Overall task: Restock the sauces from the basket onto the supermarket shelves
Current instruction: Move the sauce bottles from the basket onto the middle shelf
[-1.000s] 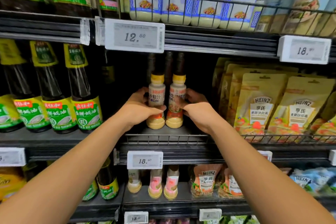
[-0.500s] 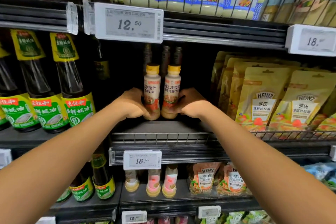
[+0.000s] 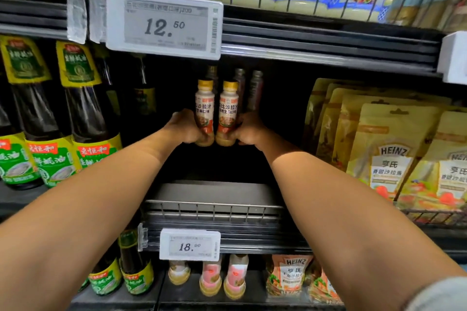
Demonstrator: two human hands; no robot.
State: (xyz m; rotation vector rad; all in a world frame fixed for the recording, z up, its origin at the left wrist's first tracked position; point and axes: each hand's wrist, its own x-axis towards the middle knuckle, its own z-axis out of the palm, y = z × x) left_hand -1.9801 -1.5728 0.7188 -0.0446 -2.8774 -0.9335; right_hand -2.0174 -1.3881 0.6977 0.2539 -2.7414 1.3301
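Gripping twin sauce bottles (image 3: 228, 111), left hand (image 3: 184, 127) and right hand (image 3: 249, 129).

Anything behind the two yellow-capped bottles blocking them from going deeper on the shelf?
Yes. Darker bottles stand at the back of the shelf, directly behind the two yellow-capped bottles that the left hand and right hand grip.

The shelf (image 3: 214, 190) lies bare between the oil bottles (image 3: 86, 113) and Heinz pouches (image 3: 389, 149); a low rail (image 3: 214, 209) fronts it, and dim bottles (image 3: 255, 88), three perhaps, crowd the back.
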